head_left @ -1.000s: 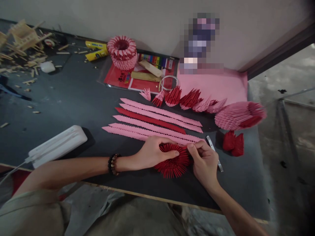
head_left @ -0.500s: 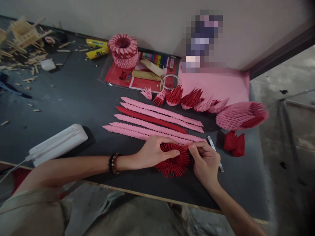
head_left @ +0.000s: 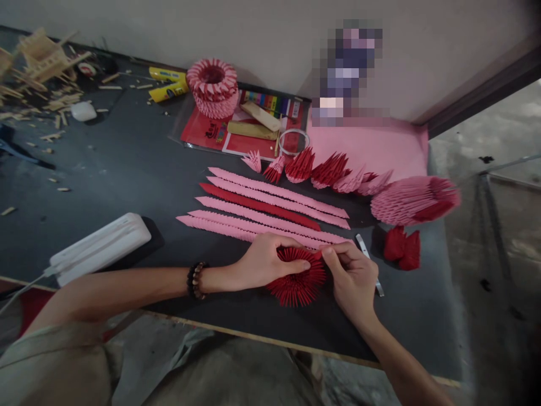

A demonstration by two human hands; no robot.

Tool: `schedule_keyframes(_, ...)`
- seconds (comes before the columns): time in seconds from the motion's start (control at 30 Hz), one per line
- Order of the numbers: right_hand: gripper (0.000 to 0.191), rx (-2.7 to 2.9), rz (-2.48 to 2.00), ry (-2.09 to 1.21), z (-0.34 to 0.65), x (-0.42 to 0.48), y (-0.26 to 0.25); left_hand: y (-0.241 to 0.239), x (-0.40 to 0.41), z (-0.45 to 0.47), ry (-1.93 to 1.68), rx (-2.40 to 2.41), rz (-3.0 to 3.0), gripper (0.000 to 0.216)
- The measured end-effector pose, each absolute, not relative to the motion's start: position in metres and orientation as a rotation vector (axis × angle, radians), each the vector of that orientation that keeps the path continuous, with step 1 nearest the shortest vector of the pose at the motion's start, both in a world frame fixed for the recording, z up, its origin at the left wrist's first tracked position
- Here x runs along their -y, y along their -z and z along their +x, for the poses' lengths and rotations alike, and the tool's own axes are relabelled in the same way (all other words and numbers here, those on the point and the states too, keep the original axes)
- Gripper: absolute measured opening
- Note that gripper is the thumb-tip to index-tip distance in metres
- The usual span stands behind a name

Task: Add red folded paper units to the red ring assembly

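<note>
A round red disc of folded paper [head_left: 298,287], its pleats fanning out from the middle, is held just above the table's near side. My left hand [head_left: 257,262] is closed on it, thumb lying across the top and the other fingers around the far side. At the disc's upper right edge, my right hand [head_left: 354,276] pinches a small red folded paper piece [head_left: 316,255]. Whether that piece is joined to the disc, I cannot tell. Just beyond both hands lie long pink folded-paper strips [head_left: 262,210] and one red strip [head_left: 257,204].
Folded-paper clusters [head_left: 329,169] line up behind the strips, beside a large pink-and-red paper form [head_left: 408,200]. Red paper pieces [head_left: 401,248] and a metal strip [head_left: 379,285] lie right. A pink paper ring stack [head_left: 213,93], yellow tubes [head_left: 169,84] and white power bank [head_left: 101,248] stand left.
Both hands keep their grip on the disc and the small red piece. My right fingertips have shifted very slightly left; all else stays put.
</note>
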State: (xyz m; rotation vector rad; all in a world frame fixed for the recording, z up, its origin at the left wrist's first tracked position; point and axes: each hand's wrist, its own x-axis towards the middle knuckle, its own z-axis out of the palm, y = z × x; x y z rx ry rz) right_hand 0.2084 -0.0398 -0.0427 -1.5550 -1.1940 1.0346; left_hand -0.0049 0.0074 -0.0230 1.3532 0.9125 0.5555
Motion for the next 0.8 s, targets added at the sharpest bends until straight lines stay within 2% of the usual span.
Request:
schedule_keyframes(0.43, 0.025, 1.202, -1.58, -0.986, 0.206, 0.041, 0.044, 0.018, -0.006, -0.008, -0.564, -0.895, 1.308, 0.029)
schedule_keyframes(0.67, 0.009, 1.366, -1.56, -0.89, 0.208, 0.041, 0.035, 0.022, -0.009, -0.008, -0.522, -0.886, 1.307, 0.036)
schedule_keyframes(0.8, 0.006, 1.427, -1.565, -0.854, 0.212, 0.041, 0.033, 0.021, -0.01, -0.008, -0.515, -0.858, 1.315, 0.04)
